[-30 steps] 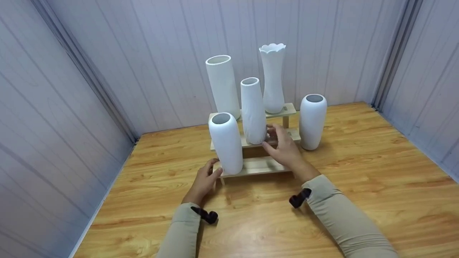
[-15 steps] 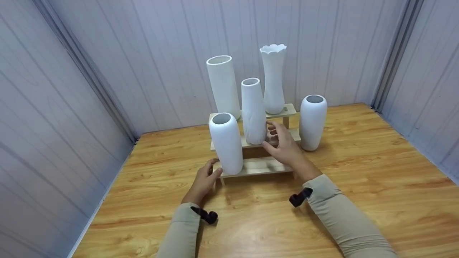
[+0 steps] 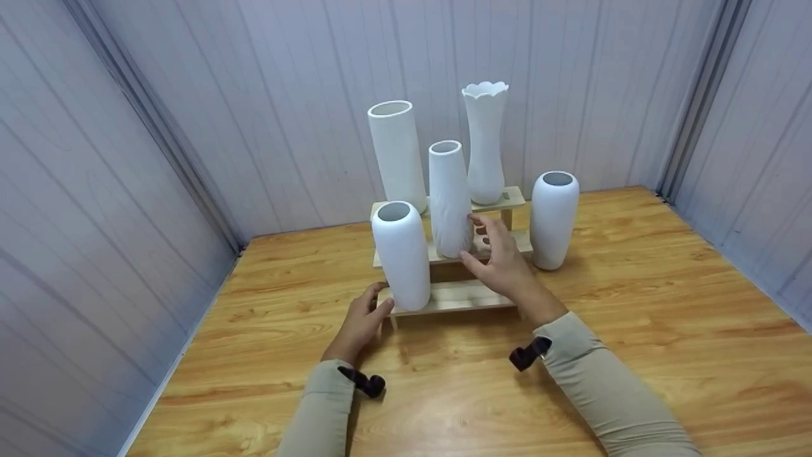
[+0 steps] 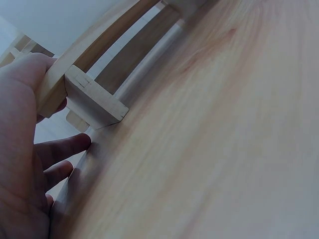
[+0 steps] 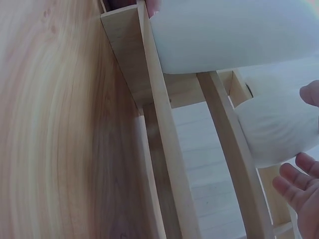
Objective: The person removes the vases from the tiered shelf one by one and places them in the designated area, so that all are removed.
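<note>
A three-tier wooden stand (image 3: 466, 295) bears white vases. My left hand (image 3: 361, 317) holds the left end of its lowest shelf; the left wrist view has the thumb on top and a fingertip showing below the board, other fingers loose. Just right of that hand stands a smooth rounded vase (image 3: 403, 260) on this shelf. On the middle shelf is a tapered, textured vase (image 3: 450, 200). Around its lower right side my right hand (image 3: 504, 260) has thumb and fingers spread, not clasping it. Whether the index fingertip or thumb touches the vase I cannot tell.
On the top shelf stand a straight cylindrical vase (image 3: 398, 158) and a scallop-rimmed vase (image 3: 486, 146). Another rounded vase (image 3: 554, 222) is on the wooden table (image 3: 634, 317), right of the stand. Panelled walls (image 3: 285, 114) enclose the table's back and sides.
My right index finger and thumb have shifted slightly left against the middle vase. My left hand keeps its place, and the vases stand as before; the head view has tilted slightly.
</note>
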Action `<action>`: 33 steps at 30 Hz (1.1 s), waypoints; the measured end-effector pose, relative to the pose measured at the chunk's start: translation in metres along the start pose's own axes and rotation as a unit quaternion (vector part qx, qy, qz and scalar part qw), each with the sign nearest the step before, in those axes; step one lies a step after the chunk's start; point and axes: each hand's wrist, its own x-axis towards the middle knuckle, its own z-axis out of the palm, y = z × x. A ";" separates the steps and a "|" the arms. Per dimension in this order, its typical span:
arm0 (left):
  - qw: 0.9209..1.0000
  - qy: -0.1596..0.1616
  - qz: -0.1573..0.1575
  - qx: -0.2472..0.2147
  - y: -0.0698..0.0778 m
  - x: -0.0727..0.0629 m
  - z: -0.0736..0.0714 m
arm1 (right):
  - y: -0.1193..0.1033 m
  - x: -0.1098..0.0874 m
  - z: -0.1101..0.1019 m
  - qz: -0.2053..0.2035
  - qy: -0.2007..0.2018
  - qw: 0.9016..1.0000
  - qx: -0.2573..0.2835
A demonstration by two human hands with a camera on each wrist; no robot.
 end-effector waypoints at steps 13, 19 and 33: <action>1.000 -0.004 -0.001 0.001 -0.001 -0.001 0.000 | -0.003 0.002 -0.004 -0.006 0.023 1.000 0.009; 1.000 -0.001 0.004 0.001 0.000 0.000 0.000 | -0.006 0.002 -0.007 -0.006 0.042 0.999 0.011; 1.000 -0.002 0.002 0.000 -0.001 0.000 0.001 | -0.010 0.006 0.006 -0.025 0.061 0.998 0.015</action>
